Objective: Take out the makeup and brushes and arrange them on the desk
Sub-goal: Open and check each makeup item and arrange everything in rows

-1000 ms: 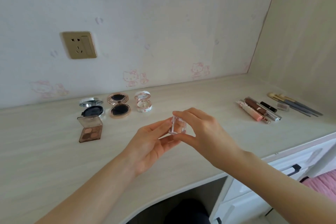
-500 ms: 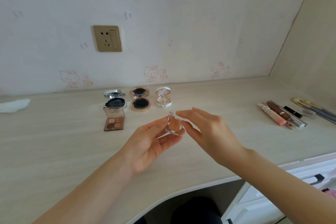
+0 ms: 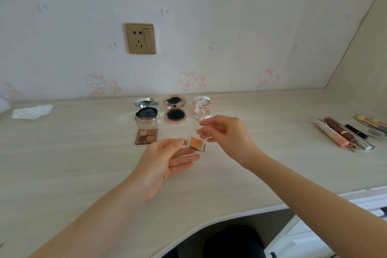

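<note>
The clear eyeshadow case (image 3: 196,143) hangs above mid-table (image 3: 62,163), pinched by the left hand (image 3: 165,160) while fingers (image 3: 211,122) of the right hand (image 3: 229,138) pinch its lid (image 3: 203,133) open, likely to match the opened compacts (image 3: 175,112) lined up at its 12 o'clock.

Soft, even daylight fills the scene, with faint shadows under the forearms on the counter (image 3: 62,174). Wide-angle bending curves the counter's front edge; detail is slightly soft throughout.
</note>
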